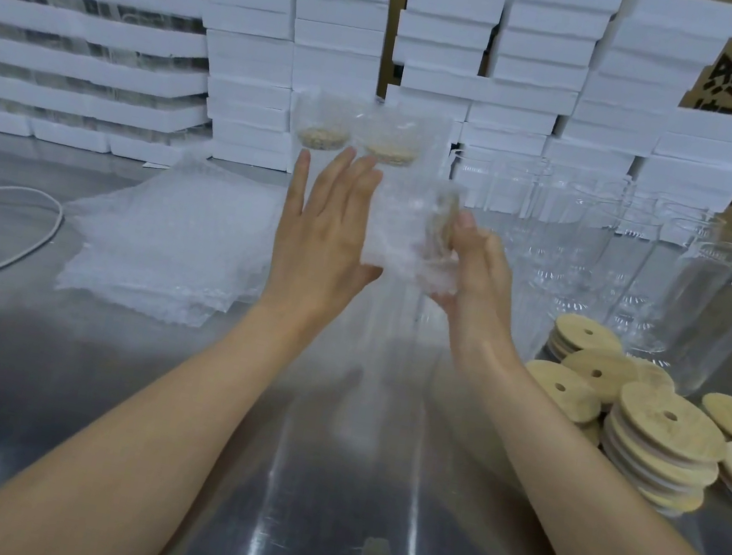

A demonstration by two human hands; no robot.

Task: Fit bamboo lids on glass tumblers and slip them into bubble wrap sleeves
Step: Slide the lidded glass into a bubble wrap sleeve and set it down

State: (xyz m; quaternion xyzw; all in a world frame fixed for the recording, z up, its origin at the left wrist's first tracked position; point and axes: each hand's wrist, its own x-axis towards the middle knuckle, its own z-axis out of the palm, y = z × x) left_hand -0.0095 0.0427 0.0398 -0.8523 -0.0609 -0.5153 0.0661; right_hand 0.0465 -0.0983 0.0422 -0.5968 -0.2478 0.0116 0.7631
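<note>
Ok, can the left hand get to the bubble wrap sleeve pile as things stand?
Probably yes: the sleeve pile lies left of the left hand, nothing between, once it leaves the wrapped tumbler.

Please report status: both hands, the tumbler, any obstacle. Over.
Left hand flat against bubble wrap sleeve. Right hand grips sleeve, tumbler inside, above steel table. No obstruction seen; two wrapped tumblers stand behind.

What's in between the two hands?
In the head view, a bubble wrap sleeve with a glass tumbler inside it lies between the left hand and the right hand, touching both.
</note>
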